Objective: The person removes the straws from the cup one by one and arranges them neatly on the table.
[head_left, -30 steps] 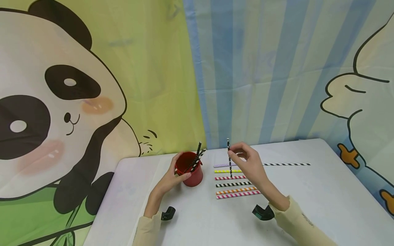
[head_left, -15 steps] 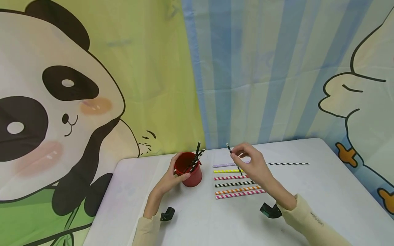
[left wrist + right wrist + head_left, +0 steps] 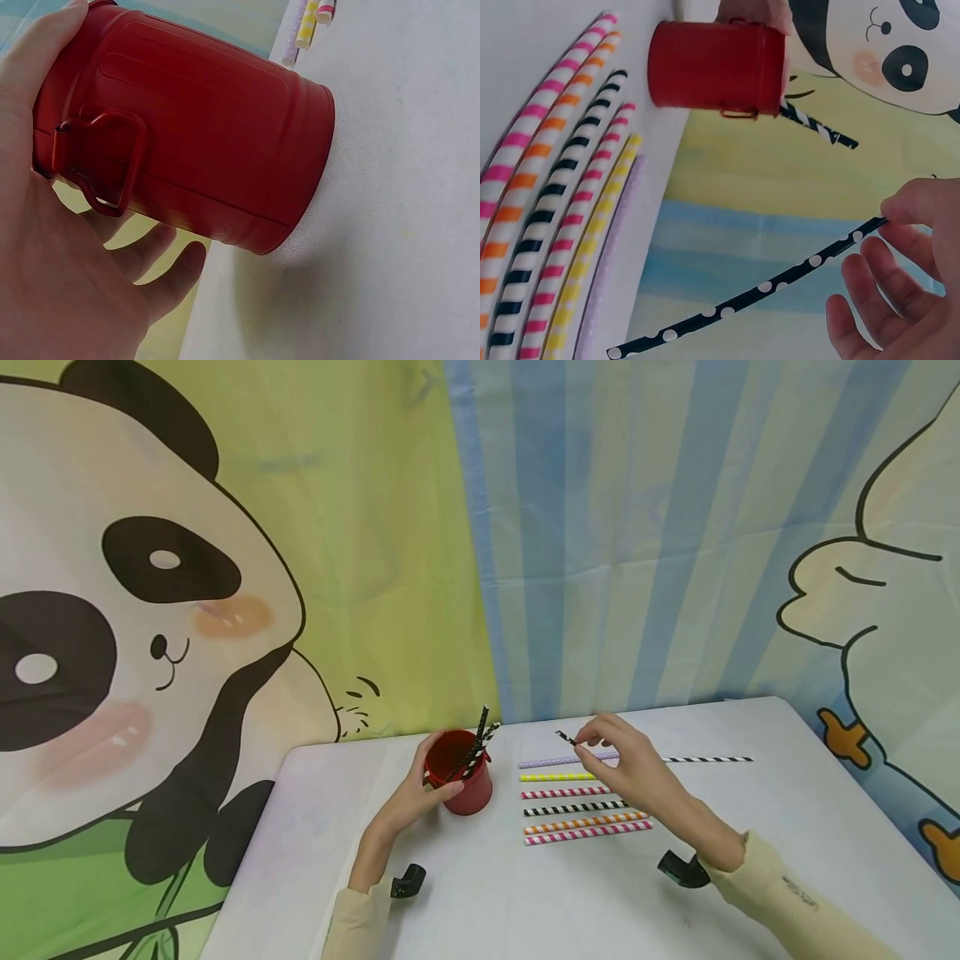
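Observation:
My left hand grips a small red metal pail near its rim, thumb on one side and fingers on the other. In the left wrist view the pail's wire handle hangs against its side. A few black-and-white paper straws lean out of the pail. Right of it, above the table, my right hand pinches a black paper straw with white dots between thumb and forefinger, close to one end. In the head view only a short tip of this straw shows; the hand hides the rest.
Between the hands a row of paper straws lies on the white table: purple, yellow, red, black, orange and pink. Another black-and-white straw lies farther right. Printed curtains stand behind.
My right hand has moved right and slightly down, away from the pail. The dotted straw has tipped from upright to slanting, with its upper end pointing up-left. The left hand and pail stay put.

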Available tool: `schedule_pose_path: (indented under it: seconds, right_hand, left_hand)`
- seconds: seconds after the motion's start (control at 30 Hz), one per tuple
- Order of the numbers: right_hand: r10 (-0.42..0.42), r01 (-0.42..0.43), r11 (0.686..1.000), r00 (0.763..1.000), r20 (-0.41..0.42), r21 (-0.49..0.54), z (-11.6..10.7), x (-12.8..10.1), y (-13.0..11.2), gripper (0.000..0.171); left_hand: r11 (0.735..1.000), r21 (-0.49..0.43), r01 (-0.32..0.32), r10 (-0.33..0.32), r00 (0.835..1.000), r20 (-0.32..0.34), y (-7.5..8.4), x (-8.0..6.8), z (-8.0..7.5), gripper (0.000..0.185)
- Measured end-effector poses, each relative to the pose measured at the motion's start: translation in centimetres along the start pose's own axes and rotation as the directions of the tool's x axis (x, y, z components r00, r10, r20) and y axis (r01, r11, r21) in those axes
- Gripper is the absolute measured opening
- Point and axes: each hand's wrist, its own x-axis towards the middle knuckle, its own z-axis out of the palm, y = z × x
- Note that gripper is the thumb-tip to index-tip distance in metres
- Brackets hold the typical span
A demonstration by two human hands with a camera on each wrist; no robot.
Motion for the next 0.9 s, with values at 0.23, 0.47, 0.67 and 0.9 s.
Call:
schedule_pose_path:
  seconds: [0.23, 0.47, 0.67, 0.9]
  right_hand:
    - [-0.078, 0.079, 0.99, 0.997, 0.013, -0.121, -0.6, -1.2, 1.8, 0.021]
    - [-0.174, 0.175, 0.957, 0.984, 0.024, -0.231, -1.2, -2.1, 4.5, 0.023]
    - [-0.155, 0.166, 0.95, 0.986, 0.062, -0.264, -2.6, -2.8, 6.1, 0.023]
    - [-0.041, 0.09, 0.933, 0.988, 0.146, -0.348, -4.0, -3.7, 8.0, 0.019]
  left_hand:
    - [1.0, -0.006, 0.011, -0.011, 1.0, 0.003, 0.1, -0.2, 0.0, 0.09]
    - [1.0, -0.001, 0.025, -0.025, 1.0, 0.005, 0.2, 0.0, 0.0, 0.089]
    - [1.0, 0.002, 0.023, -0.023, 1.0, 0.01, 0.1, 0.1, -0.1, 0.09]
    - [1.0, 0.007, 0.013, -0.013, 1.0, 0.0, -0.5, 0.3, -0.1, 0.09]
